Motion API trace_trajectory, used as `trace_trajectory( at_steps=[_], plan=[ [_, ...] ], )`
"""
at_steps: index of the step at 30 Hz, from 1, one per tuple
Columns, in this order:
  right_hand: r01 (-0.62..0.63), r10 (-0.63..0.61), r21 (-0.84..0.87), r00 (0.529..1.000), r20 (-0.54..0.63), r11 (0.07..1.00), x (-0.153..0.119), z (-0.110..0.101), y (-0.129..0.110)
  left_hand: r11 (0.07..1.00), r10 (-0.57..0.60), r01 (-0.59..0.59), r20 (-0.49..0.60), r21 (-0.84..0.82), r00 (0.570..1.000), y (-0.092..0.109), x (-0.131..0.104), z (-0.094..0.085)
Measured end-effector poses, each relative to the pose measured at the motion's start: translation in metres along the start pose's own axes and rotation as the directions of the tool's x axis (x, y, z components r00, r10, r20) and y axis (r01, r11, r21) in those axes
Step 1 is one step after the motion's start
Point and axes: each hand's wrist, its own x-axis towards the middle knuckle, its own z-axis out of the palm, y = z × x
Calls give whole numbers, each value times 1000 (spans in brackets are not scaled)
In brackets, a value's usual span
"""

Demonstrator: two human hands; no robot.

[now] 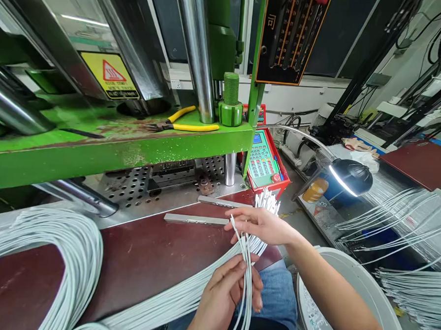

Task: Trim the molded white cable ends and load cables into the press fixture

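My left hand (223, 286) pinches a few white wires (248, 289) above my jeans (280, 289). My right hand (259, 225) is by their tips; I can't tell if it grips. They look light and bendy, best held near the ends.

Over there I see yellow-handled pliers (196, 128) lying on the green press (184, 147) near its yellow label (109, 74), a red-framed keypad (262, 160) to their right, and a lit lamp (355, 175) beyond the white bin (385, 309).
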Motion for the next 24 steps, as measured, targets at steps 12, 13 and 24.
trace_trajectory(
  at_steps=[12,13,24],
  plan=[
    [132,-87,159,962,-260,978,7,5,7,990,63,-43,-147,138,987,-11,-1,-2],
    [135,-87,149,953,-289,980,6,6,6,993,58,-43,-150,106,987,-10,-2,-1],
    [-9,-11,-102,980,-197,995,4,19,0,1000,12,-11,-101,10,995,-10,0,6]
  ],
)
